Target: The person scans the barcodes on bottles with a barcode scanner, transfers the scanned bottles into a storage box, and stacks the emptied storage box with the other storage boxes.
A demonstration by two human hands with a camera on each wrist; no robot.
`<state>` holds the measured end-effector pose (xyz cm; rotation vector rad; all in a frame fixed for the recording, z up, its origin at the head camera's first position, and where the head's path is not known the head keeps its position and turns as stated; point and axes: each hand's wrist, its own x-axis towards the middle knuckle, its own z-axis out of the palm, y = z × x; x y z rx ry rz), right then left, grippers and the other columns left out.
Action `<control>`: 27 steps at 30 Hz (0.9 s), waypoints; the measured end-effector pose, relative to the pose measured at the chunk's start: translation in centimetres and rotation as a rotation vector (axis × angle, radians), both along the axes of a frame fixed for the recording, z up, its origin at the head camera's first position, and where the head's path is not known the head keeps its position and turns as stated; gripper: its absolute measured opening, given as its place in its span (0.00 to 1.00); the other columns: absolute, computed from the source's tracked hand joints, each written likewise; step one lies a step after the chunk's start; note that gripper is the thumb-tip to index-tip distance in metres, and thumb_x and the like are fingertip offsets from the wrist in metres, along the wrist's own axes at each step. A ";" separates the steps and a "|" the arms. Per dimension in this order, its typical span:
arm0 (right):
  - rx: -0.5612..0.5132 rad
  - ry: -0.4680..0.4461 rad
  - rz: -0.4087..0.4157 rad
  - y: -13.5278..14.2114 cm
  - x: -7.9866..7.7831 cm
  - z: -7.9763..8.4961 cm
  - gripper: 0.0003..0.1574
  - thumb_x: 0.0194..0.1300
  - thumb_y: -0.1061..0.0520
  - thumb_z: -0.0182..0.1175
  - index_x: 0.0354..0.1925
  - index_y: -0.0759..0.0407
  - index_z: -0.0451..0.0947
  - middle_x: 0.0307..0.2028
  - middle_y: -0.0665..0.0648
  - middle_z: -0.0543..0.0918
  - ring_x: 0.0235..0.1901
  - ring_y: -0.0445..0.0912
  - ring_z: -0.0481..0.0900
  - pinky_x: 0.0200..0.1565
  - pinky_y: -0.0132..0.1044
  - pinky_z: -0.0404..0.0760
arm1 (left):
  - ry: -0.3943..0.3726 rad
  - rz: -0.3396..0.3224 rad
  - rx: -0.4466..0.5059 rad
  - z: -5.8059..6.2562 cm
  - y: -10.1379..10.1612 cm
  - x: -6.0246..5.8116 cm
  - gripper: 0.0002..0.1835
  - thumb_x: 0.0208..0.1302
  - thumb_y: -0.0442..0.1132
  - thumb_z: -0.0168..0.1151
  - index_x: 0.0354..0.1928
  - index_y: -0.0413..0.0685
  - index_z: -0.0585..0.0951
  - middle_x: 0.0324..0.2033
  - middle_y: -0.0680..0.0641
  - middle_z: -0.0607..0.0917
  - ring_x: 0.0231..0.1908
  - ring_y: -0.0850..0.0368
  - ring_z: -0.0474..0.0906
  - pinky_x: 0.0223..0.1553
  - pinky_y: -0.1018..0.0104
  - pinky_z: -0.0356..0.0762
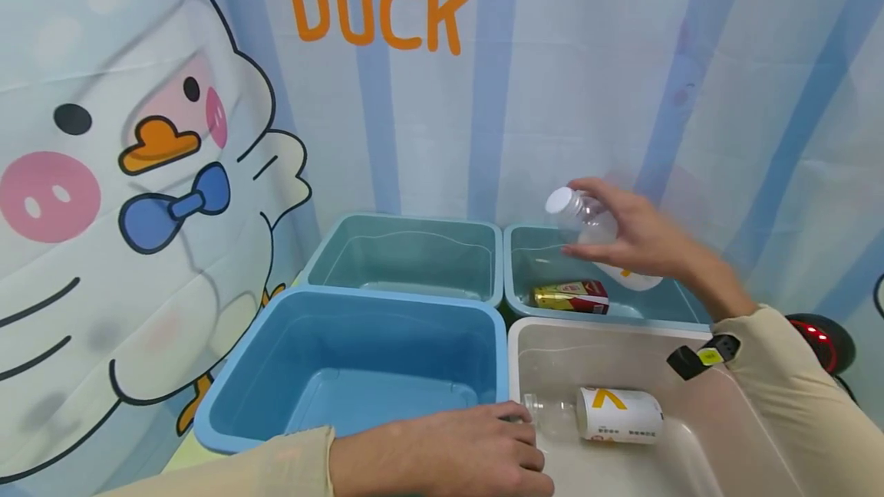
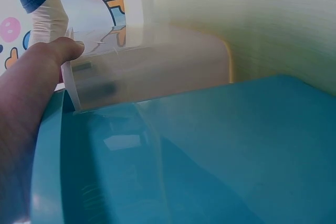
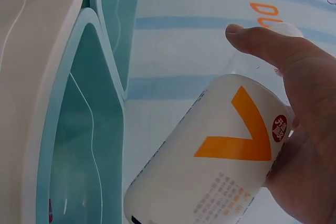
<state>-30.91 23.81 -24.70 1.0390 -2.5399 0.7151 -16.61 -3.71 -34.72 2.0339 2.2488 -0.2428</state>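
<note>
My right hand (image 1: 638,232) grips a clear plastic bottle (image 1: 597,227) with a white cap, raised and tilted over the back right teal bin (image 1: 587,320). In the right wrist view this bottle's white label (image 3: 210,145) shows an orange V-shaped mark, and my thumb lies close to the cap. My left hand (image 1: 483,451) rests over the edge where the blue bin (image 1: 228,405) meets the beige bin (image 1: 552,340); some of its fingers are hidden. Beside its fingertips a second clear bottle (image 1: 618,415) with a similar label lies on its side inside the beige bin.
A red and yellow carton (image 1: 572,297) lies in the back right teal bin. Another teal bin (image 1: 407,297) stands at the back left. Behind the bins hangs a duck-printed curtain (image 1: 428,136). A black device (image 1: 822,340) with red lights sits at the far right.
</note>
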 end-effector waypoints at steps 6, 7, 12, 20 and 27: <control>0.083 0.021 0.112 -2.7 -1.2 -0.9 0.49 0.63 0.52 0.76 0.76 0.53 0.64 0.61 0.61 0.78 0.55 0.57 0.78 0.49 0.58 0.83 | -0.016 0.011 -0.004 0.0 0.0 0.0 0.22 0.77 0.59 0.55 0.67 0.67 0.77 0.59 0.67 0.81 0.59 0.72 0.72 0.73 0.72 0.50; 0.099 0.020 0.113 -3.2 -1.3 -1.1 0.49 0.63 0.51 0.76 0.76 0.53 0.64 0.61 0.61 0.78 0.55 0.56 0.78 0.49 0.58 0.83 | -0.018 0.012 -0.002 0.0 0.0 0.0 0.22 0.77 0.59 0.55 0.67 0.67 0.77 0.59 0.67 0.81 0.59 0.72 0.72 0.73 0.72 0.50; 0.171 -0.016 0.121 -6.0 -1.6 -1.2 0.51 0.64 0.47 0.75 0.78 0.53 0.62 0.63 0.61 0.76 0.56 0.55 0.78 0.50 0.56 0.83 | -0.022 0.016 0.002 0.0 -0.1 0.1 0.22 0.77 0.59 0.55 0.68 0.66 0.78 0.59 0.67 0.81 0.59 0.72 0.72 0.73 0.72 0.49; 0.168 -0.046 0.207 -10.3 -2.5 -1.1 0.52 0.63 0.49 0.75 0.76 0.57 0.61 0.61 0.61 0.77 0.57 0.55 0.79 0.53 0.55 0.82 | -0.033 0.016 0.011 0.0 -0.3 0.0 0.22 0.78 0.59 0.54 0.67 0.66 0.78 0.58 0.67 0.82 0.60 0.72 0.72 0.73 0.72 0.48; 0.185 -0.056 0.239 -13.6 -3.5 -1.4 0.45 0.62 0.49 0.77 0.68 0.56 0.63 0.58 0.60 0.79 0.53 0.53 0.80 0.52 0.51 0.82 | -0.033 0.006 -0.013 0.1 -0.4 0.0 0.22 0.80 0.58 0.53 0.69 0.65 0.77 0.60 0.65 0.81 0.62 0.71 0.71 0.74 0.72 0.48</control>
